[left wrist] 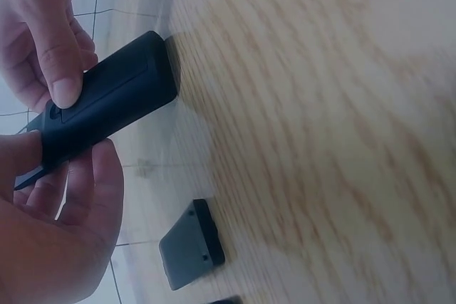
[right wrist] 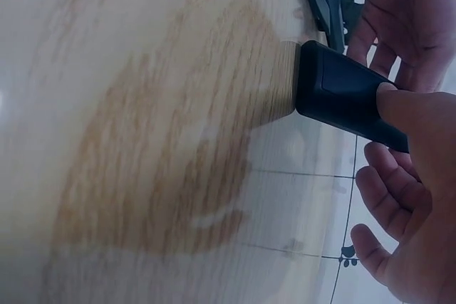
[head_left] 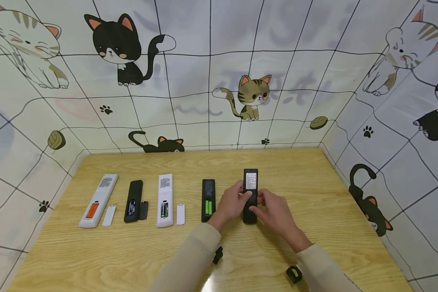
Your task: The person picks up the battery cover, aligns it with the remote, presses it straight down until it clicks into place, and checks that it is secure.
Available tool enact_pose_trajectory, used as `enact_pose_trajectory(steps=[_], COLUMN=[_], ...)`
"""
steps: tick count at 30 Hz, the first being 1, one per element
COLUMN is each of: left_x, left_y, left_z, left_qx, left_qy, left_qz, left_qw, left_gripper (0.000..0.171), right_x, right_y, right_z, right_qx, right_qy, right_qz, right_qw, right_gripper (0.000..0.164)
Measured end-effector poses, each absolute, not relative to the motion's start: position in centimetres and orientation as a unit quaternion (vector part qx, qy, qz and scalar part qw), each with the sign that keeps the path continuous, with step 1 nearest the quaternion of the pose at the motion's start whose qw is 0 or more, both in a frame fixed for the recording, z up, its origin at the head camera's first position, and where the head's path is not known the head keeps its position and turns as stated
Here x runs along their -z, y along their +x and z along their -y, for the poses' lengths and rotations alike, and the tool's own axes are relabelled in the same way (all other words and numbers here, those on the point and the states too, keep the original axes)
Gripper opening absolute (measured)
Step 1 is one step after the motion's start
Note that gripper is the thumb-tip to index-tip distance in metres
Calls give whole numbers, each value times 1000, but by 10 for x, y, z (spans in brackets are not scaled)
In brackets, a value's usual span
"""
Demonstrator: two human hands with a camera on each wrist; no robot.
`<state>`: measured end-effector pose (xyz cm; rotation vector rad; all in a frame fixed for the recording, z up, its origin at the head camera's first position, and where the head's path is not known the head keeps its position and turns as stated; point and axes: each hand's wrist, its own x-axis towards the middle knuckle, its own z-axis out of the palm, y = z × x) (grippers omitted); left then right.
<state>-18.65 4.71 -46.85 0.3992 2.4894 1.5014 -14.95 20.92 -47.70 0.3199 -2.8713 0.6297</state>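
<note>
Cat-print backdrop (head_left: 190,73), wood bench (head_left: 299,174) | remote (head_left: 253,201) between left hand (head_left: 232,202) and right hand (head_left: 277,211) — long axis toward backdrop | left grips its left side | right pinches lower — nearer cover (left wrist: 114,89)

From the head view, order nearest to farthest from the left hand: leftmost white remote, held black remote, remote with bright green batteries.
1. Held black remote: gripped by the left hand.
2. Remote with bright green batteries: just left of that hand.
3. Leftmost white remote: at the row's left end.
</note>
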Motion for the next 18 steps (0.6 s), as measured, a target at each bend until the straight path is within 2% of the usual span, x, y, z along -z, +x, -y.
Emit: enact_pose_trajectory(steps=[18], left_x=[467], left_y=[-183], left_z=[-50], left_qx=[-495], left_qy=[142], left_qz=[-853], left_qw=[85], left_gripper=[17], right_x=[478], right_y=[-148], right_z=[-211], right_qx=[-249], right_qy=[96], right_qz=[960], right_qw=[88], right_gripper=[37])
